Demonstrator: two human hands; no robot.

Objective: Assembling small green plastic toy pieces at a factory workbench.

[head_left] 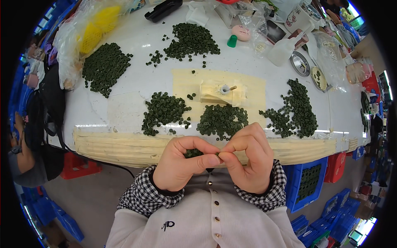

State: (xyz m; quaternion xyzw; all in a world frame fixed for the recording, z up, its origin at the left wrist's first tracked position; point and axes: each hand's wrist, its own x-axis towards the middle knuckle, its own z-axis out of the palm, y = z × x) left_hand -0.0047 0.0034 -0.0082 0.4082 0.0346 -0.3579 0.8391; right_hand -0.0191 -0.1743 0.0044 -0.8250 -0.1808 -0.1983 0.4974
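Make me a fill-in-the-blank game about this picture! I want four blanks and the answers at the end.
1. The little round pieces heaped on the table are dark ____.
2. The checked cuff by the person's left hand is black and ____.
3. The bright netting in the clear bag at the upper left is ____.
4. The blue crate holding dark pieces is nearer the person's ____ hand.

Missing words: green; white; yellow; right.
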